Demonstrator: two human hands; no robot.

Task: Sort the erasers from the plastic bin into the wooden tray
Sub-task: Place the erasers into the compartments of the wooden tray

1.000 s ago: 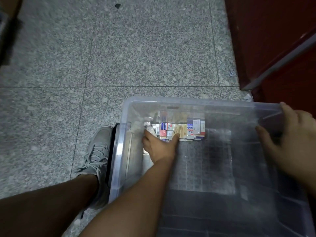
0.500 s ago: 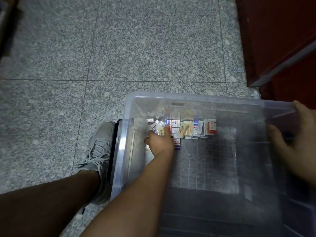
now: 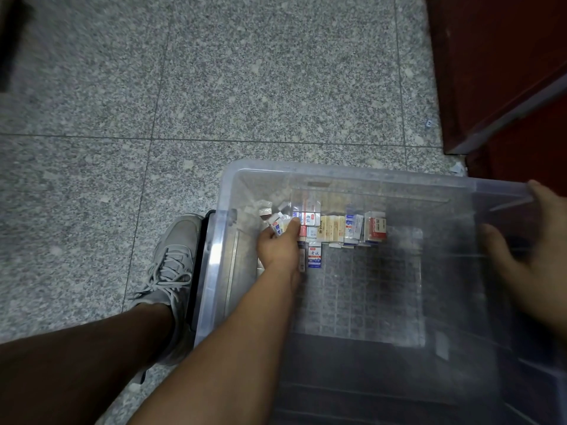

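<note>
Beneath the left hand: plastic bin, clear-walled, set on the granite floor. Left forearm reaching in over the near rim; left hand closed around several small erasers, two or three white-wrapped ones showing at the fingertips. Exact count in the grasp not determinable.

Just beyond and to the right of the left hand: remaining erasers packed in a short row against the far wall of the bin, some upright, some tilted. One blue-and-white eraser lying flat, just beside the left wrist. Bin otherwise bare on the side toward the right hand.

Right hand: at the right end of the bin, thumb over the far rim, fingers spread against the wall. Judged to be steadying the bin; firm grip or mere rest cannot be told.

Left of the left forearm, outside the bin: grey shoe and bare leg, shoe close against the bin wall.

Wooden tray: not in view.

Step in hand, as judged: gathering a handful from the bin. Task at an early or middle stage; many erasers not yet removed.

Next move calls for: secure closure so none drop, lift clear of the rim, carry to the tray, wherever placed, and sort by kind.
</note>
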